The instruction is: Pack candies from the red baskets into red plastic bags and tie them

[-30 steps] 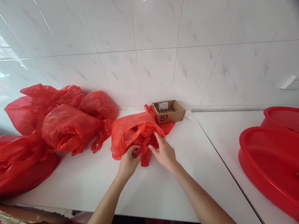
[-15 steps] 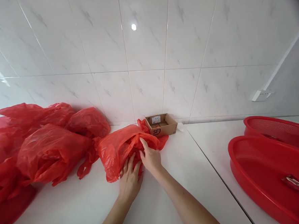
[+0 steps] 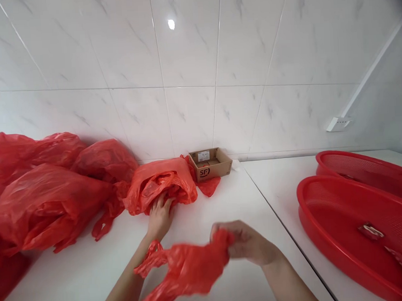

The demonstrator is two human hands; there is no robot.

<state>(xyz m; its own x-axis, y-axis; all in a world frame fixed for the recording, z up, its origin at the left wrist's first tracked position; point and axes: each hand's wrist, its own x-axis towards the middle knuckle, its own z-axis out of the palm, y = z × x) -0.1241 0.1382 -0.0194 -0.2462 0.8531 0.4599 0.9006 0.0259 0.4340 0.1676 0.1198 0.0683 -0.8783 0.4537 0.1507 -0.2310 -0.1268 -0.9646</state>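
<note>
My right hand (image 3: pixel 249 243) is closed on one end of a crumpled red plastic bag (image 3: pixel 197 264) above the table. The bag hangs out to the left, across my left forearm, and is blurred by motion. My left hand (image 3: pixel 160 219) lies palm down at the mouth of a bulging red bag (image 3: pixel 160 180) near the wall. Its fingers stretch out a little apart, with the fingertips partly hidden in the folds. More crumpled red plastic shows inside that bag's mouth.
Several filled red bags (image 3: pixel 50 200) are piled at the left. A small open cardboard box (image 3: pixel 219 167) stands by the tiled wall. Two red plastic baskets (image 3: pixel 315 230) sit at the right, with small packets (image 3: pixel 371 231) in the nearer one. A seam crosses the white table.
My right hand has left the bulging bag, moving right and toward me with a loose red bag. My left hand stays at the bulging bag. The view has shifted slightly right.
</note>
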